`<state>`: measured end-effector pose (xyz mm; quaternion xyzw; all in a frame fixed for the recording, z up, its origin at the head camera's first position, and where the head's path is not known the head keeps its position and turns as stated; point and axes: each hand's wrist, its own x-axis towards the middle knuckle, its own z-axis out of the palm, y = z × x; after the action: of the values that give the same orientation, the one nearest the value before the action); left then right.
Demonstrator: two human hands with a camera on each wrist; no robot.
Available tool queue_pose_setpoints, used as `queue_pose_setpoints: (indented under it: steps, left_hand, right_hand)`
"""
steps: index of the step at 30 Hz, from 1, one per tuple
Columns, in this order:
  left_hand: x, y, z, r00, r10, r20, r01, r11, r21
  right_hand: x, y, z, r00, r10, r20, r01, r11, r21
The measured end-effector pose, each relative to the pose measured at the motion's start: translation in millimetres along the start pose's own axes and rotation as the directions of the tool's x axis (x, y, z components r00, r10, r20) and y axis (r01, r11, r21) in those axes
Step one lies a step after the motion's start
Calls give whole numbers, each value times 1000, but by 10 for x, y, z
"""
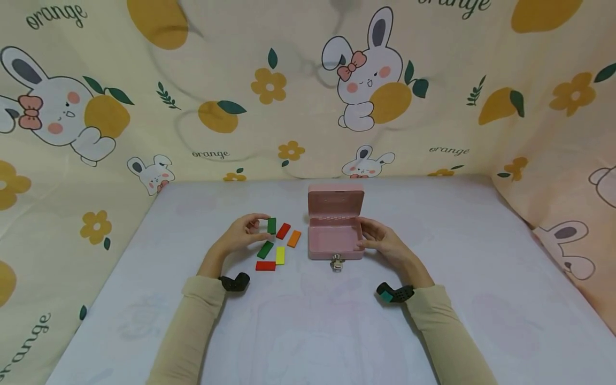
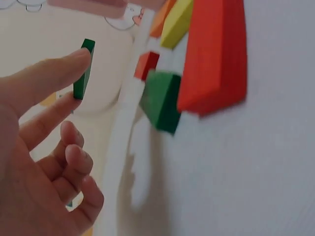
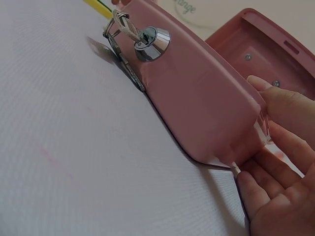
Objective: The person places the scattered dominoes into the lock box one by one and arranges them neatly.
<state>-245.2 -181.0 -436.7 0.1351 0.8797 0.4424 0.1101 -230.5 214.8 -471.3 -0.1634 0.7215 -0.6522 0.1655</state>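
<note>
My left hand (image 1: pixel 243 233) pinches a green block (image 1: pixel 271 225) upright between thumb and index finger, above the table; the left wrist view shows the same thin green block (image 2: pixel 84 71) at the fingertips. Below and beside it lie another green block (image 1: pixel 265 249), a red block (image 1: pixel 283 231), an orange block (image 1: pixel 294 239), a yellow block (image 1: pixel 280 255) and a second red block (image 1: pixel 266 266). An open pink metal cash box (image 1: pixel 315 247) stands to the right, its lid raised. My right hand (image 1: pixel 385 240) holds its right side, thumb at the rim (image 3: pixel 258 101).
Keys hang from the silver lock (image 3: pixel 152 44) on the box's front. The white table (image 1: pixel 298 331) meets a patterned cloth (image 1: pixel 298 123) behind and at both sides. Each wrist wears a black camera, such as the left wrist camera (image 1: pixel 236 282).
</note>
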Motion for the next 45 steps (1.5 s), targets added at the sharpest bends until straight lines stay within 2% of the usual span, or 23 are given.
queue_pose_setpoints:
  steps: [6,10,20,35,42,45]
  left_hand:
    - [-33,116,63,1000,5,-16,-5,1000,8]
    - [-46,160,106,999,43,-19,-43,999,23]
    - [-69,270,190,993,114,-32,-115,993,-2]
    - [-43,406,356,994,109,-32,-109,994,24]
    - [-46,453,393,987,161,-24,-160,987,29]
    - [-41,468,405,987,160,-28,-160,987,28]
  right_hand:
    - [3,-5,9,1000,15,-5,-15,1000,15]
    - [1,-8,9,1000,15,-5,-15,1000,10]
    - [1,-5,13,1000,14,-10,-14,1000,-10]
    - [-8,-7,6,1000,7,-11,-7,1000,-11]
    - [-8,-21,13,1000,14,-11,-14,1000,-7]
    - [-5,-22,14,1000,9,-5,-9,1000,1]
